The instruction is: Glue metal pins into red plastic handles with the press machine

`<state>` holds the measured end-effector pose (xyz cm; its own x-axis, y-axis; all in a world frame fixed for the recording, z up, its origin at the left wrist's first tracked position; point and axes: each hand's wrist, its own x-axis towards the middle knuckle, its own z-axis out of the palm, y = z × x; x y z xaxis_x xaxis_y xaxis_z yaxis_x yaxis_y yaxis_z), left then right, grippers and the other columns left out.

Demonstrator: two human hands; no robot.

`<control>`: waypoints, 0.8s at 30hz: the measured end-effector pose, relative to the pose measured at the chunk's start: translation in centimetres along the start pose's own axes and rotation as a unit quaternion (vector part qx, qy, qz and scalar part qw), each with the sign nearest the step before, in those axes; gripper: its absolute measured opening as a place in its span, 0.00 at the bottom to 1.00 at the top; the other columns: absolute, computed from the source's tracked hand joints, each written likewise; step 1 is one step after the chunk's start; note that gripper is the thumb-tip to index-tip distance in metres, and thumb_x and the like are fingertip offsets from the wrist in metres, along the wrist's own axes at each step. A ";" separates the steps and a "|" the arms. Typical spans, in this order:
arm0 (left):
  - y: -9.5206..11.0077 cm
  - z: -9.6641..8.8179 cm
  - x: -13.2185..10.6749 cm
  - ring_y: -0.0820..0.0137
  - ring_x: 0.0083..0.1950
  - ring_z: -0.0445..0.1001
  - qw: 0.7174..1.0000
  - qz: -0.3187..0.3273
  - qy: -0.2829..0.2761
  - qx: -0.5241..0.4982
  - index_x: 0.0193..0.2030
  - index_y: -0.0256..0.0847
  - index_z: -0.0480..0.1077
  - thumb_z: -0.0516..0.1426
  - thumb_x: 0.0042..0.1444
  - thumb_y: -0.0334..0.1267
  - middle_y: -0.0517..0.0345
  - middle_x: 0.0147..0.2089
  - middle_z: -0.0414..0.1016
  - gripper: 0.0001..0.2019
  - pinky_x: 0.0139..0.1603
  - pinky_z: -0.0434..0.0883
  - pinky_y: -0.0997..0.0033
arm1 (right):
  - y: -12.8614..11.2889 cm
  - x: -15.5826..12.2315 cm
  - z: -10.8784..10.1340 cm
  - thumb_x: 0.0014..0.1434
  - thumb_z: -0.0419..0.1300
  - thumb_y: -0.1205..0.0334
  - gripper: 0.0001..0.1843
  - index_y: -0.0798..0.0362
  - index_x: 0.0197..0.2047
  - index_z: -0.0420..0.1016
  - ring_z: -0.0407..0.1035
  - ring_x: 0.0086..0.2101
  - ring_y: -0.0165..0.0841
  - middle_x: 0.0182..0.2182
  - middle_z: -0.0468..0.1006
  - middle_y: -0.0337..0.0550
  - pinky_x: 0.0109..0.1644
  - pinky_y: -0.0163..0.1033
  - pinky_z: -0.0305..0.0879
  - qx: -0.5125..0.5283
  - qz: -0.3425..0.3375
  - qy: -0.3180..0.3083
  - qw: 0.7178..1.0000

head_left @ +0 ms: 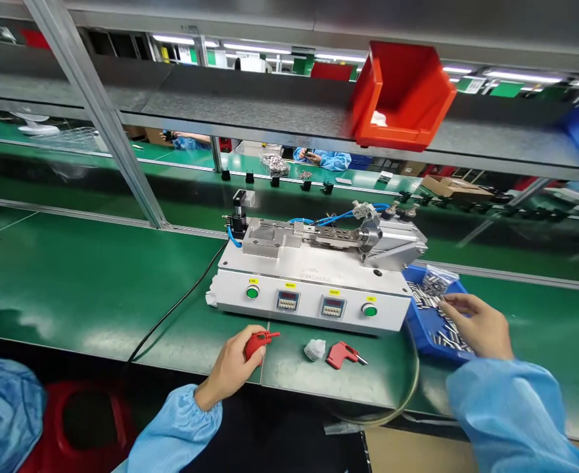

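Note:
My left hand (237,361) is closed round a red plastic handle-shaped piece (256,343), its thin tip pointing right, just over the front of the bench. My right hand (481,325) reaches over a blue bin (420,332) of loose metal pins (449,335). Its thumb and index finger are pinched at the pins; what lies between them is too small to make out. Between my hands, a second red plastic piece (341,355) with a metal pin sticking out lies on the bench, beside a crumpled white lump (314,349).
Behind my hands stands a white bench machine (309,289) with green buttons, counters and a metal clamp assembly on top. A black cable (181,302) runs off its left side. A red bin (402,98) sits on the shelf above. Other people's hands work across the bench.

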<state>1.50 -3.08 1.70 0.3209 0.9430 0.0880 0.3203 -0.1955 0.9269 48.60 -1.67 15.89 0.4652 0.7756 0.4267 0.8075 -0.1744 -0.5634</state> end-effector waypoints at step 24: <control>12.6 -10.0 12.0 0.58 0.52 0.79 0.918 0.186 0.178 0.303 0.64 0.42 0.71 0.56 0.66 0.36 0.48 0.57 0.76 0.20 0.52 0.77 0.63 | -12.0 -2.4 6.6 0.66 0.59 0.37 0.25 0.49 0.36 0.83 0.75 0.32 0.40 0.33 0.81 0.48 0.38 0.46 0.73 0.102 -0.249 -0.170 0.948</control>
<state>0.47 8.49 18.06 0.2321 0.7878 0.5705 0.7185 -0.5342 0.4454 35.41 2.58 17.02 -0.1274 0.8873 0.4433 0.7928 0.3597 -0.4921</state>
